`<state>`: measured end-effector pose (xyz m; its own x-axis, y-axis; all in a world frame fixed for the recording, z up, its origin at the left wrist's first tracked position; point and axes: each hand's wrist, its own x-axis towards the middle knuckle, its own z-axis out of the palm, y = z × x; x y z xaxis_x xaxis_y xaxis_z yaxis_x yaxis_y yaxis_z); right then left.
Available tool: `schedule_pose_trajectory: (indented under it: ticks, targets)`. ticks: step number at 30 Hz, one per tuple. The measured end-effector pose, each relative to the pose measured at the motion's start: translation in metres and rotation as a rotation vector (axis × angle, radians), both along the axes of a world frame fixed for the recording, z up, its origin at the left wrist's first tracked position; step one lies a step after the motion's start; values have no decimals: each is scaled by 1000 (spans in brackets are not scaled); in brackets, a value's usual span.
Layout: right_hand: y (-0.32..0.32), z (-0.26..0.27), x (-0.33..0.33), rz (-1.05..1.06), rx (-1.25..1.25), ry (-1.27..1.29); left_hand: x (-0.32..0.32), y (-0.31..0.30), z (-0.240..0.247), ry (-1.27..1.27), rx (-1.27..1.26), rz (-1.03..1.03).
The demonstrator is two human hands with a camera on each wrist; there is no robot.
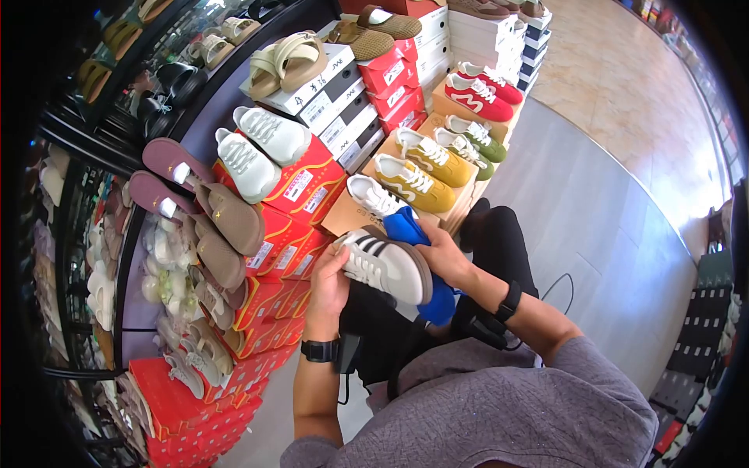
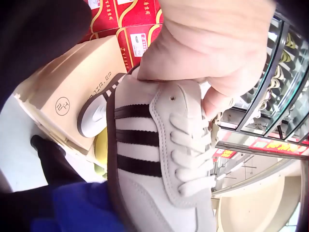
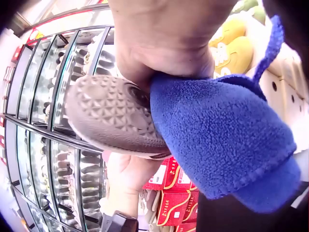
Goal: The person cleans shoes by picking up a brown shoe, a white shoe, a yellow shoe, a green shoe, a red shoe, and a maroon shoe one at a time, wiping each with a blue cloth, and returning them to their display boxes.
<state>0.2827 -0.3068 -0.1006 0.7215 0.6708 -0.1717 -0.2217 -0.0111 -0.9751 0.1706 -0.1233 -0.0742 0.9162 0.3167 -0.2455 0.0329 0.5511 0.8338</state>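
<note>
A white sneaker (image 1: 382, 265) with black side stripes and a brown sole is held up in front of the person's lap. The left hand (image 1: 331, 279) grips it at the collar, with fingers inside the opening in the left wrist view, where the white laces (image 2: 190, 154) face right. A blue terry cloth (image 3: 222, 130) hangs from the right hand (image 1: 449, 253), which grips it beside the sole. The textured grey-brown sole (image 3: 113, 111) faces the right wrist camera. Another white sneaker (image 1: 374, 195) rests on a cardboard box just beyond.
Yellow sneakers (image 1: 421, 175), green sneakers (image 1: 472, 144) and red sneakers (image 1: 484, 90) stand on boxes ahead. Red shoeboxes (image 1: 292, 187) are stacked at the left, topped with pale sneakers (image 1: 265, 148) and slippers (image 1: 226, 218). Shelves of shoes (image 3: 63, 106) line the wall. Grey floor (image 1: 585, 203) lies right.
</note>
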Motion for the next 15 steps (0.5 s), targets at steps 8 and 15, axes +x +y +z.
schedule_pose_trajectory:
  ticks: [8,15]
  targets:
    - [-50,7,9,138,295,730,19,38,0,98,197,207]
    - [-29,-47,-6,117,384,1157,49,66,-29,334,805,48]
